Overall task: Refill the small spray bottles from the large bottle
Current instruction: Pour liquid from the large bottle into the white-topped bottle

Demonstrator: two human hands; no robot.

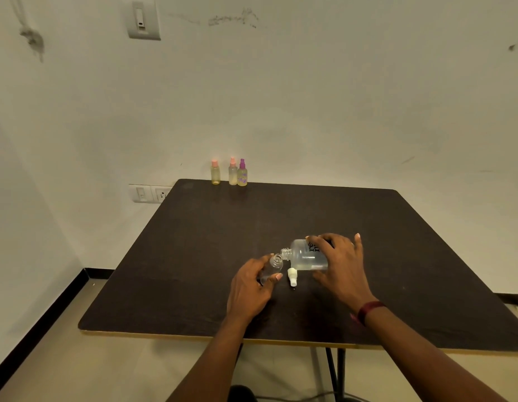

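A dark square table [223,227] stands against a scuffed white wall [339,97] with switch plates [143,18].

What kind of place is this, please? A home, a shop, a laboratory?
Probably a plain room in a home or small office, not a laboratory. The wall is bare and scuffed, with a switch and a socket. A dark table stands by it, and black skirting edges the pale floor.
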